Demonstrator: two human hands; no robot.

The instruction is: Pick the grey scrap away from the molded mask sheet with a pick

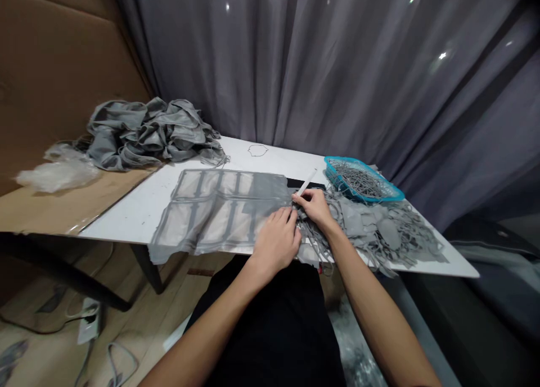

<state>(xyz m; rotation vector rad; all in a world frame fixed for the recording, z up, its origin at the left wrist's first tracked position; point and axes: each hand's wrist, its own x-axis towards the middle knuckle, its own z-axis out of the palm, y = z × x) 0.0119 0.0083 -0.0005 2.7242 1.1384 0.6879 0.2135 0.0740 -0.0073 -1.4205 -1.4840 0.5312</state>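
Note:
A grey sheer fabric piece (223,207) with darker bands lies flat on the white table, its front edge hanging over. My left hand (278,235) rests on the right part of this fabric, fingers spread a little and pointing to the upper right. Just beyond its fingertips, my right hand (312,203) pinches a slim white tool (307,183) that slants up to the right. The tool's lower end is hidden by the fingers. Grey cords and strips (314,232) lie tangled under and beside my right hand.
At the right stands a blue basket (367,179) of grey cords, with a heap of grey scraps (392,232) before it. Crumpled grey fabric (152,131) is piled at the back left, beside clear plastic (61,170). A thin cord loop (257,150) lies behind.

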